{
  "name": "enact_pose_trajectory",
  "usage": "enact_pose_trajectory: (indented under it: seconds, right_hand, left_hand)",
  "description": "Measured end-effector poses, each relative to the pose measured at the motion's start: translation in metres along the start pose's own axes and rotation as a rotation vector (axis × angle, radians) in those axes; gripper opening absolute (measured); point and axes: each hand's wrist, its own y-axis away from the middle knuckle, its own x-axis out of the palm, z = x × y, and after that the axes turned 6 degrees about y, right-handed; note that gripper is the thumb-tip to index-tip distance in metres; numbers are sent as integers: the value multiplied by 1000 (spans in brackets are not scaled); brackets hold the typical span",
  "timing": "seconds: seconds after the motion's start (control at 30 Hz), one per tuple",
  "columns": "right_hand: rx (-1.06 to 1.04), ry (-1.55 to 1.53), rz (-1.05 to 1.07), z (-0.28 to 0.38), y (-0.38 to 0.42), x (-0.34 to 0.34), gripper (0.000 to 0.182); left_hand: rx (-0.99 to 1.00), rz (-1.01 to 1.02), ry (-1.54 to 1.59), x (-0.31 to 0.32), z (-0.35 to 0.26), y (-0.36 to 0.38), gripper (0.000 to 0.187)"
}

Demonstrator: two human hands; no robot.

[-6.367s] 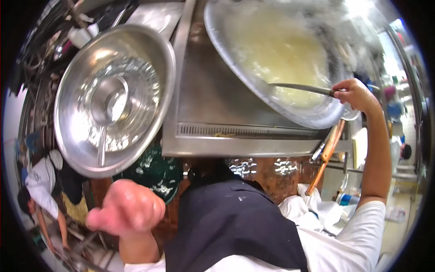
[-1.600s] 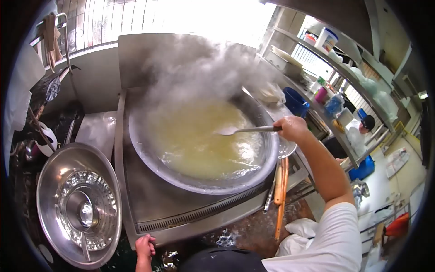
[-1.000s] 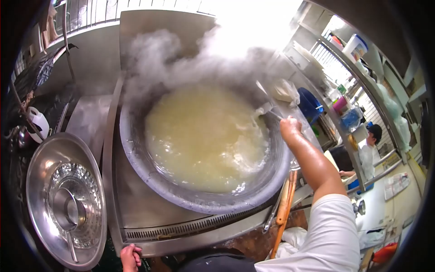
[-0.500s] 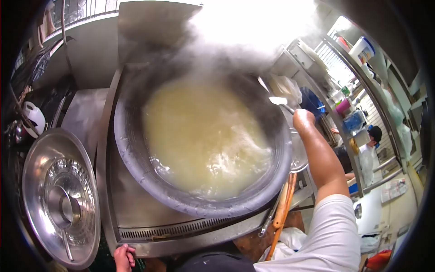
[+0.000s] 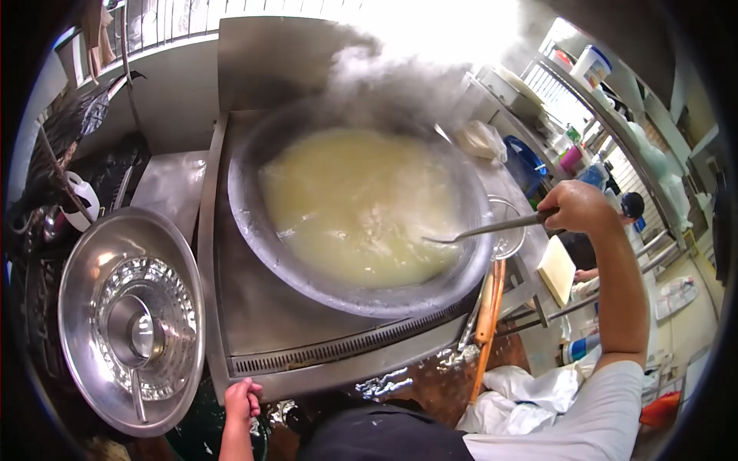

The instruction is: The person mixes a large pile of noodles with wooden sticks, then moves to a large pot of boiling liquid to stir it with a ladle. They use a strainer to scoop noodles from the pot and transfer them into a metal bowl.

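Observation:
A large round pot [image 5: 361,309] holds steaming, pale yellow liquid with ripples on its surface. My right hand [image 5: 580,206], off the pot's right side, grips the dark handle of a metal utensil [image 5: 500,226]. The utensil's far end lies over the liquid near the right wall; whether it touches the liquid is hard to tell. Down at the front left corner of the steel stove [image 5: 288,380], my left hand [image 5: 243,399] is closed at the edge. What is inside its curled fingers, if anything, is hidden.
A wide steel bowl [image 5: 73,330] with a ladle [image 5: 138,396] stands at left. A strainer [image 5: 509,230] and wooden handles [image 5: 488,315] are right of the pot. Farther right are a pale board [image 5: 556,270], shelves and another person in a dark cap [image 5: 632,205].
My right hand has moved right with the utensil, whose end now reaches over the pot. The whole view has shifted, and the liquid's ripples differ.

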Motion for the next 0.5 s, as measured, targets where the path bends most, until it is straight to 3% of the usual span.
enact_pose_trajectory:
  seconds: [0.23,0.33,0.5]
  right_hand:
    - [-168,110,131,63,35,-22,31]
    - [-288,171,267,91,15,2,32]
    - [-309,204,303,124,-43,62,27]
  left_hand:
    - [5,20,-9,1,0,0,42]
    - [-6,18,9,1,-1,2,43]
    - [-33,11,-9,2,-6,7,44]
